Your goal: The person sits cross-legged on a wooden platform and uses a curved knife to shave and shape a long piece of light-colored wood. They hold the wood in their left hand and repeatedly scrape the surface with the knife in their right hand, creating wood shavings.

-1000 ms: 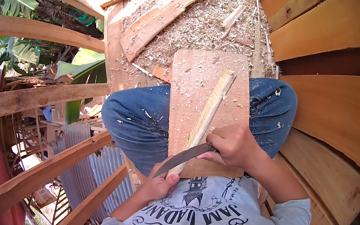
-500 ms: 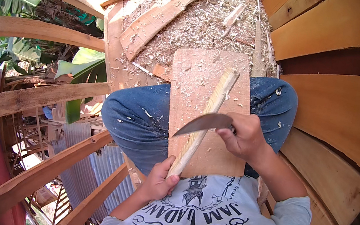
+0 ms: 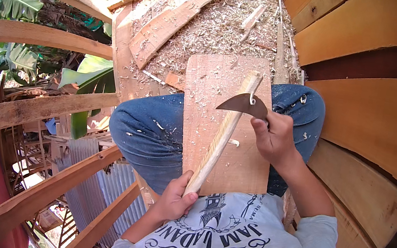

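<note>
My left hand [image 3: 178, 196] is closed around the near end of a pale wooden stick [image 3: 222, 136], which slants up and away to the right. Under the stick, a flat wooden board [image 3: 203, 93] lies across my lap between my knees. My right hand [image 3: 276, 138] grips a knife with a broad curved dark blade [image 3: 244, 105]; its handle is hidden in my fist. The blade lies across the stick's upper part, and a thin curl of wood [image 3: 252, 99] stands at its edge.
Wood shavings [image 3: 225, 19] cover the floor ahead, with a long plank piece [image 3: 173, 21] lying on them. Wooden plank walls [image 3: 376, 116] rise at my right. Open wooden rails [image 3: 40, 104] run along my left, with banana leaves [image 3: 92, 73] and corrugated sheets [image 3: 81, 173] beyond.
My right hand has moved the knife up and away along the stick, and the blade has turned. A curl now shows at the blade. My left hand keeps its hold.
</note>
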Action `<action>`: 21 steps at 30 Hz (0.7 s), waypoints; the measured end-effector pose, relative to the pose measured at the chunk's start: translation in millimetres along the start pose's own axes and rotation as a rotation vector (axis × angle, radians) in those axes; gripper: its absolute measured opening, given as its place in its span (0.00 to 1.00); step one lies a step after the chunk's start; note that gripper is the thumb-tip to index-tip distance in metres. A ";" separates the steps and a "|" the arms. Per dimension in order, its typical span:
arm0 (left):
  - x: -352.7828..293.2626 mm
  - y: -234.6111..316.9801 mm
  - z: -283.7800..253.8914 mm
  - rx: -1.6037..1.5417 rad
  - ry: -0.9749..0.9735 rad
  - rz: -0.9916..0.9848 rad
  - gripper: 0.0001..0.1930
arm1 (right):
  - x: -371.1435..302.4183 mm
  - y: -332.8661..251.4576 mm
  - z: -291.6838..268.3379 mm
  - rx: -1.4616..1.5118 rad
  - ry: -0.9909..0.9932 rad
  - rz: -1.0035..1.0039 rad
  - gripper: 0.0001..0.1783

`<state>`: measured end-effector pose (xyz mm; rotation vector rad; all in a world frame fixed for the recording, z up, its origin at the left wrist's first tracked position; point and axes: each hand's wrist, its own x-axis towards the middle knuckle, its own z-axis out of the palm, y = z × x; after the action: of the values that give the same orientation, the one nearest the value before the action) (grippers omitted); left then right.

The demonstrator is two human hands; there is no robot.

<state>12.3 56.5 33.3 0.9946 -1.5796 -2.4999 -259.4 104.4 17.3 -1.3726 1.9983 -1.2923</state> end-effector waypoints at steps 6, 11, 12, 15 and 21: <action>-2.2 -1.5 -9.5 -0.026 0.062 -0.008 0.23 | 10.9 5.0 -5.8 -0.152 -0.088 0.042 0.18; -4.7 1.0 -10.3 0.014 0.015 0.047 0.23 | -4.3 -26.2 7.3 -0.044 -0.111 -0.129 0.22; -3.8 -0.6 -12.5 0.017 0.014 0.057 0.23 | -2.6 -27.2 4.8 -0.123 -0.176 -0.257 0.23; 2.6 8.6 -15.4 0.037 0.015 -0.007 0.23 | 20.2 4.2 -5.4 -0.209 0.027 -0.023 0.22; -1.0 7.8 -9.8 0.054 0.035 0.025 0.29 | 7.2 -21.9 3.0 -0.151 -0.186 -0.231 0.22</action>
<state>15.8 45.1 37.4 1.0125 -1.6470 -2.4218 -249.1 94.6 35.7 -1.7694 1.8867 -1.0760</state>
